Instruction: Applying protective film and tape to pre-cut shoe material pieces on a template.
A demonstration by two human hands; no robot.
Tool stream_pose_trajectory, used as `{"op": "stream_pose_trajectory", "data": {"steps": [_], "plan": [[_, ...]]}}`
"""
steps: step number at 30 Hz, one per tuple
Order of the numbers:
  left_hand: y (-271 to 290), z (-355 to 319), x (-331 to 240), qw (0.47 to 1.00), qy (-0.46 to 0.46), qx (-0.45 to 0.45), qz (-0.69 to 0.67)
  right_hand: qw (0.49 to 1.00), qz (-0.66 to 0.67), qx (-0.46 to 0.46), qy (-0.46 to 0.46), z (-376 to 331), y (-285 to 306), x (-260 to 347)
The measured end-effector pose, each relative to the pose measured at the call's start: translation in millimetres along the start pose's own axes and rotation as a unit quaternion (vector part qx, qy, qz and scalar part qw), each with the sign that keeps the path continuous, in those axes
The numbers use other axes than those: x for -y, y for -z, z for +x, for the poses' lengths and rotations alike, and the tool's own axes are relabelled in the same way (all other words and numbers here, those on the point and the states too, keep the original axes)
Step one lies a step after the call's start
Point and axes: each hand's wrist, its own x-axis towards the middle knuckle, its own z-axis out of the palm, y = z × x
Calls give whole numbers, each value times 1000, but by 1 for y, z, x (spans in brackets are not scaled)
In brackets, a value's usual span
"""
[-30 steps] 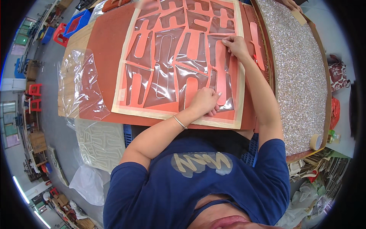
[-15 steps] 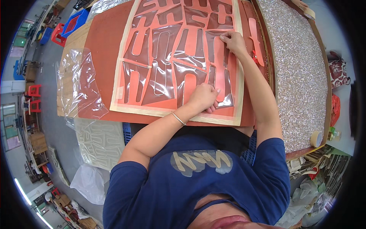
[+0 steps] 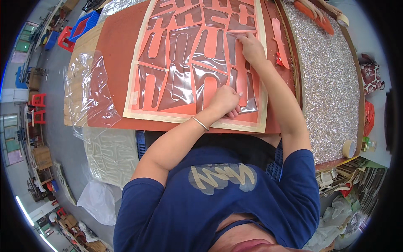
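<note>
A coral stencil-like sheet (image 3: 184, 113) with cream-taped edges lies in front of me, its many cut-out shapes showing glossy clear film over dark brown. Near its right side runs a long coral strip (image 3: 242, 80). My right hand (image 3: 254, 48) pinches at the strip's far end, thumb and forefinger together. At the near end my left hand (image 3: 226, 101) is closed, its fingers curled under and its thumb against the strip. The fingertips of both hands are partly hidden.
A loose coral piece (image 3: 278, 40) lies right of the sheet. Beyond it stretches a glittery board (image 3: 331, 92) with a tape roll (image 3: 348, 148). Another person's hand (image 3: 312, 9) holds an orange piece there. Crumpled clear film (image 3: 90, 90) drapes over the left table edge.
Both hands keep their places at the strip, with the right hand shifted slightly. At the far right, another person's hand has come in with an orange piece.
</note>
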Motion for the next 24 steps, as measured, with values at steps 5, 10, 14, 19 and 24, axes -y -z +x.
{"op": "stream_pose_trajectory", "data": {"steps": [5,10,14,19,24], "plan": [[5,2,3,1000,-5,12,-12,980,39,163,103,-28,34,-4],[4,1,1,1000,1,20,-22,949,-54,171,258,-77,53,1],[2,4,3,1000,7,9,0,951,-103,179,229,-82,53,5],[-1,1,2,999,19,-2,34,943,-85,274,168,-95,68,25],[-4,-6,37,968,-239,-60,49,954,-70,247,154,-105,65,25]]}}
